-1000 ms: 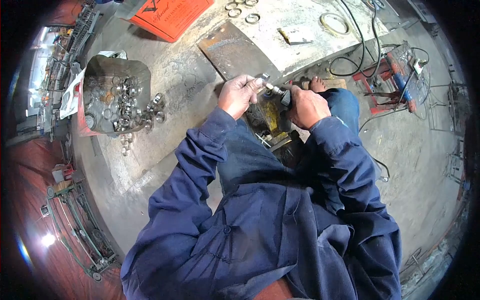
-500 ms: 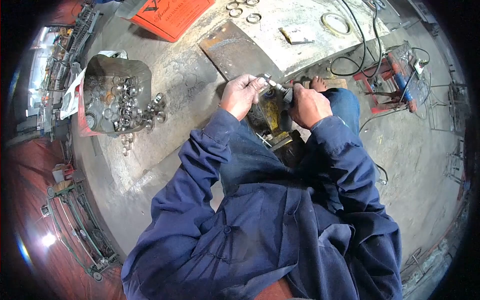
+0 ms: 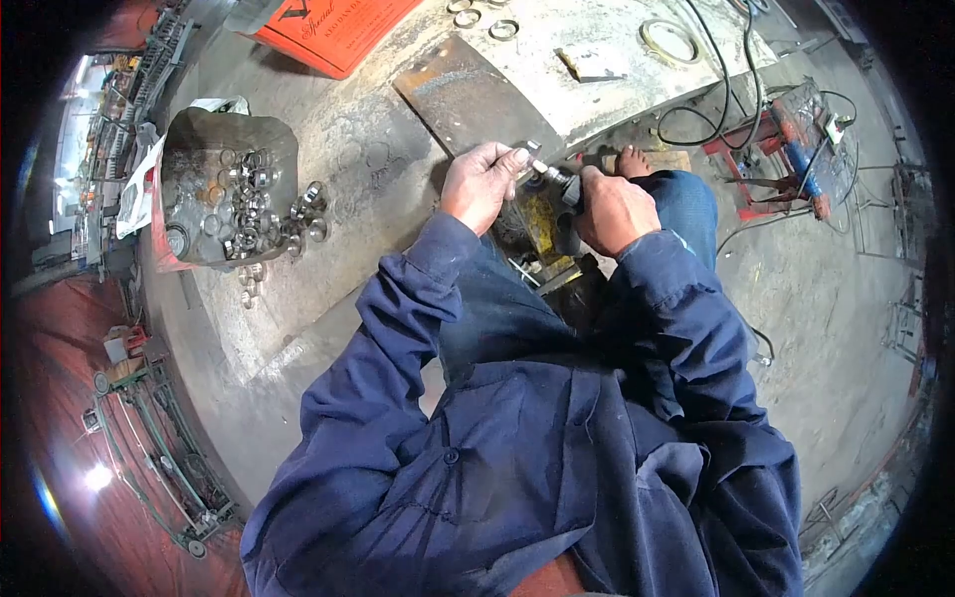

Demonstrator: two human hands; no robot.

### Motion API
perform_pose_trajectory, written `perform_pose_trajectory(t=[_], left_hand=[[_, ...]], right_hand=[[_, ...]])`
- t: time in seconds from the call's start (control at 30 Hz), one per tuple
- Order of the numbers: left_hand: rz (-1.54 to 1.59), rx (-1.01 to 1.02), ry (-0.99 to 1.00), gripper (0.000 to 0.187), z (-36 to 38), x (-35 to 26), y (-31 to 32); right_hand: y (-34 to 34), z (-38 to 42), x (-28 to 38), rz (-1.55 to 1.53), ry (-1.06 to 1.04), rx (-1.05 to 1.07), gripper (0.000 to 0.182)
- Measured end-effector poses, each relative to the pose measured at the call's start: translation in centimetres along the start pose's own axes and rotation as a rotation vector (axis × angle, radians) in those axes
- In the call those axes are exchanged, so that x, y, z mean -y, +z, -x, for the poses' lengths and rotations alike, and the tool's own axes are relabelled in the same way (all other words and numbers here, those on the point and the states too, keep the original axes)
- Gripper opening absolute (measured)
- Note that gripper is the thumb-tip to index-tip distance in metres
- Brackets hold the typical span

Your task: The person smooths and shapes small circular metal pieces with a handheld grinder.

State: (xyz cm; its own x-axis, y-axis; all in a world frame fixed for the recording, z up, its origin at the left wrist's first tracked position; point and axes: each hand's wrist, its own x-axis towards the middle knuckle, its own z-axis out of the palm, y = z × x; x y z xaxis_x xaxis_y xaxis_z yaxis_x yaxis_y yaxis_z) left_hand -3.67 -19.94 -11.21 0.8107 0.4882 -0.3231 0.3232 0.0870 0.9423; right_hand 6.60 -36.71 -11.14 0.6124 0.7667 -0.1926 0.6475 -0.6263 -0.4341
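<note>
My right hand (image 3: 619, 211) is wrapped round a dark handheld power tool, seemingly a die grinder (image 3: 569, 187), whose narrow shiny nose points up and left. Opposite it, my left hand (image 3: 479, 187) is closed in a pinch, thumb against fingers. A small shiny metal piece (image 3: 533, 149) shows right at its fingertips, by the tool's tip; I cannot tell whether it is a ring. Below both hands, between the knees, stands a worn yellow metal fixture (image 3: 539, 231). A flat steel plate (image 3: 477, 98) lies just beyond my left hand.
At left, a cut-open container (image 3: 284, 149) holds several metal rings, with more rings (image 3: 310, 204) beside it. An orange-red can (image 3: 333, 35) stands at the back. A large ring (image 3: 670, 44) and black cable (image 3: 718, 129) lie back right, near a red-and-blue metal stand (image 3: 796, 149).
Both hands keep their grip and stay nearly in place. The tool's nose and the small piece at my left fingertips have shifted only slightly; the whole view has moved a little.
</note>
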Motion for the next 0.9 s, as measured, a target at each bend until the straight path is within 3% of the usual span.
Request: perform_pose_trajectory(t=[0.13, 0.2, 0.43, 0.73, 0.8, 0.9], left_hand=[[0.051, 0.018, 0.048, 0.027, -0.2, 0.6, -0.1], [0.008, 0.006, 0.039, 0.027, -0.1, 0.2, -0.2], [-0.039, -0.035, 0.074, 0.028, -0.3, 0.6, 0.2], [-0.006, -0.059, 0.024, 0.029, -0.2, 0.2, 0.6], [-0.021, -0.056, 0.025, 0.029, -0.4, 0.3, 0.5], [-0.05, -0.062, 0.037, 0.029, -0.5, 0.5, 0.5]], right_hand=[[-0.3, 0.2, -0.2, -0.002, -0.092, 0.019, 0.013], [0.2, -0.1, -0.6, -0.018, -0.037, 0.041, 0.029], [0.5, -0.3, -0.5, 0.017, 0.091, -0.005, 0.029], [0.8, -0.5, -1.2, -0.024, -0.061, 0.029, 0.028], [0.6, -0.7, -0.9, 0.009, 0.057, -0.013, 0.028], [0.0, -0.4, -0.7, -0.013, 0.068, -0.048, 0.028]])
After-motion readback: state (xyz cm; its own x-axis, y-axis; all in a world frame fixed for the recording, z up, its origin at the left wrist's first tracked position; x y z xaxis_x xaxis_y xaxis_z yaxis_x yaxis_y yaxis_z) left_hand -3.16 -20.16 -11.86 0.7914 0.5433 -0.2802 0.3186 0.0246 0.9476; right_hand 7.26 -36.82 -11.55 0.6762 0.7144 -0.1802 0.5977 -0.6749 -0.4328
